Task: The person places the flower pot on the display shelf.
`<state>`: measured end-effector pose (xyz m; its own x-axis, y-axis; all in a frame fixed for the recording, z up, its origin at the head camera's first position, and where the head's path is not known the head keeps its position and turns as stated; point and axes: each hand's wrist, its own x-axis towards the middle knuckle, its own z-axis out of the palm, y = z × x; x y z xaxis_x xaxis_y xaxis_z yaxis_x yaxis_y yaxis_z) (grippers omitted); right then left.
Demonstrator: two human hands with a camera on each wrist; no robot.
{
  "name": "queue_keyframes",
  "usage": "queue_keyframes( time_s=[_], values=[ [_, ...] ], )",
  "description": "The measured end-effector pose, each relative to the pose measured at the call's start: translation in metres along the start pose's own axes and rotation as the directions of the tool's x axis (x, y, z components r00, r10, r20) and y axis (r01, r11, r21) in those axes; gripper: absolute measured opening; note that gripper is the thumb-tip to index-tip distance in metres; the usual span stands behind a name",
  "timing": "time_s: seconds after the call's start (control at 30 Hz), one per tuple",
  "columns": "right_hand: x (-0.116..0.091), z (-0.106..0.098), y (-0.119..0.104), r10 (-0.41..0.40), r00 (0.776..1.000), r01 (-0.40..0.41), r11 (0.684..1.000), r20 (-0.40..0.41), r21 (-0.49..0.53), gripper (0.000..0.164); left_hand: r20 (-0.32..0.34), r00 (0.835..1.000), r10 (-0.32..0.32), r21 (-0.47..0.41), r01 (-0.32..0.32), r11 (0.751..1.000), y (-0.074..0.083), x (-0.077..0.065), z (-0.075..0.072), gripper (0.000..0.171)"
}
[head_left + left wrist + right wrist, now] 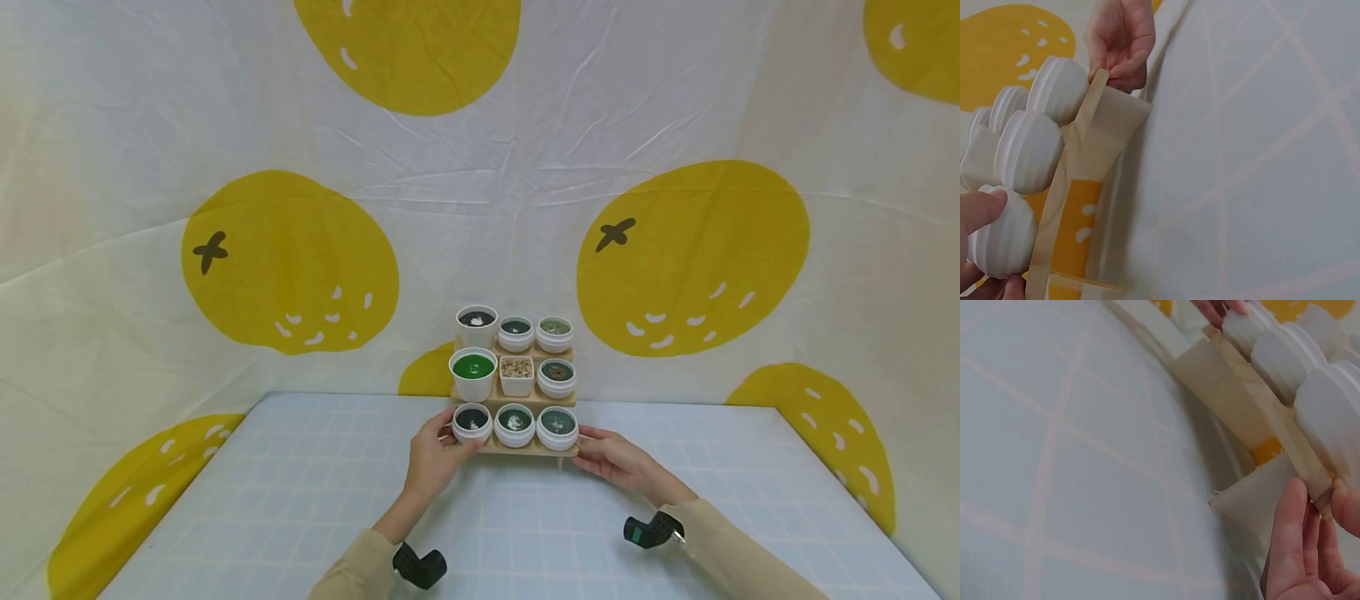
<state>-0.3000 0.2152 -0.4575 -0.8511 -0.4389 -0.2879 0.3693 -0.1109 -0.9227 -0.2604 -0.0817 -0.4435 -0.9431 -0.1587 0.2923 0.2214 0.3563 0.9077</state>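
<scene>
A three-tier wooden stand bears several small white cups with dark or green contents. My left hand grips the front-left white cup, thumb on the near side and fingers around the far side; the left wrist view shows the thumb pressed on that cup. With my right hand I pinch the right end of the stand's lowest shelf, seen in the right wrist view as a wooden strip between thumb and fingers. Beside the right hand sits the front-right cup.
On the middle tier stand a square white cup of beige grains and a taller cup with bright green content. A table with a pale blue checked cloth lies beneath. Behind it hangs a white curtain with yellow fruit prints.
</scene>
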Motion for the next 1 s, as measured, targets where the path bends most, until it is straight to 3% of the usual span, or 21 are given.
queue_keyframes(
  time_s=[0.23, 0.57, 0.77, 0.83, 0.9, 0.97, 1.0],
  values=[
    [-0.001, -0.002, -0.001, 0.000, 1.000, 0.000, 1.000, -0.019, -0.003, 0.065, 0.036, 0.999, -0.004, 0.021, 0.003, 1.000, 0.001, 0.002, 0.002, 0.063],
    [0.002, -0.003, 0.001, -0.023, 1.000, 0.023, 1.000, 0.021, -0.009, 0.066, 0.044, 0.999, 0.005, 0.029, -0.006, 1.000, 0.000, 0.002, 0.001, 0.064],
    [0.003, -0.010, 0.005, -0.091, 0.995, 0.094, 0.986, 0.028, -0.136, 0.066, 0.080, 0.997, -0.015, 0.023, 0.013, 1.000, -0.002, -0.001, -0.011, 0.062],
    [0.001, -0.013, 0.005, -0.139, 0.990, 0.138, 0.960, 0.013, -0.243, 0.062, 0.086, 0.996, -0.016, 0.059, 0.011, 0.998, -0.005, -0.002, -0.021, 0.058],
    [-0.004, -0.015, 0.004, -0.208, 0.978, 0.188, 0.902, -0.009, -0.388, 0.054, 0.089, 0.996, -0.001, 0.126, -0.010, 0.992, -0.010, -0.001, -0.034, 0.054],
    [-0.010, -0.016, 0.000, -0.291, 0.955, 0.218, 0.807, -0.050, -0.549, 0.044, 0.109, 0.993, 0.047, 0.223, -0.070, 0.972, -0.017, 0.000, -0.050, 0.052],
    [-0.013, -0.017, -0.001, -0.342, 0.937, 0.223, 0.741, -0.070, -0.633, 0.040, 0.121, 0.989, 0.080, 0.304, -0.114, 0.946, -0.021, 0.001, -0.059, 0.051]
  ],
)
